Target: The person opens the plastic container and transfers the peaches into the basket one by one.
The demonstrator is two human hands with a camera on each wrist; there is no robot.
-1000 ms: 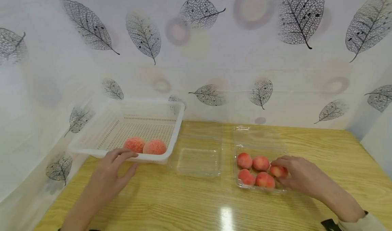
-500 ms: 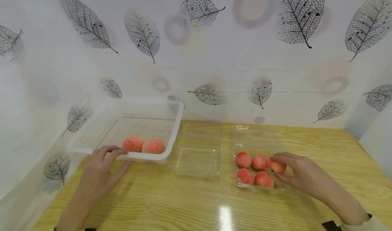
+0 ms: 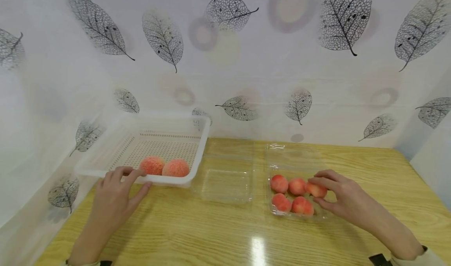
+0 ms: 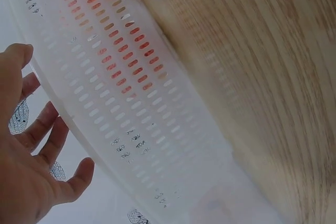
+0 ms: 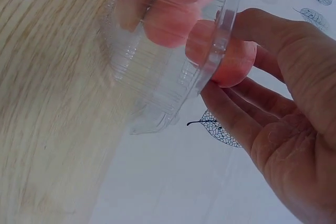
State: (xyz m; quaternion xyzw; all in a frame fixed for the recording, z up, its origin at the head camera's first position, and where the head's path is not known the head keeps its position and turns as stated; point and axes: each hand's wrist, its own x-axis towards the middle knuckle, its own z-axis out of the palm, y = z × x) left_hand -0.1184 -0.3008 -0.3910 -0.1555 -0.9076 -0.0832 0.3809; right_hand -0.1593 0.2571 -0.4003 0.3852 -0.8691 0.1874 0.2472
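A white plastic basket (image 3: 176, 180) with a slotted bottom stands at the left, with two peaches (image 3: 176, 167) near its front wall. My left hand (image 3: 114, 197) is at the basket's front rim, fingertips over the edge and thumb on the outer side; the left wrist view shows thumb and index finger meeting at the rim. At the right, an open clear clamshell box (image 3: 278, 213) holds several peaches (image 3: 302, 206) in two rows. My right hand (image 3: 343, 197) pinches a peach (image 3: 316, 190) between thumb and fingers at the back right of the box, partly hidden by the fingers.
A second clear clamshell box (image 3: 225, 183), lid raised, stands between the basket and the peach box. Wood-grain table (image 3: 197, 234) lies under everything. A pale leaf-print cloth (image 3: 246, 70) hangs behind and at the left.
My left hand has slid slightly left along the basket's rim, and its thumb has come closer to it. The right hand has shifted the peach slightly left and up within the box.
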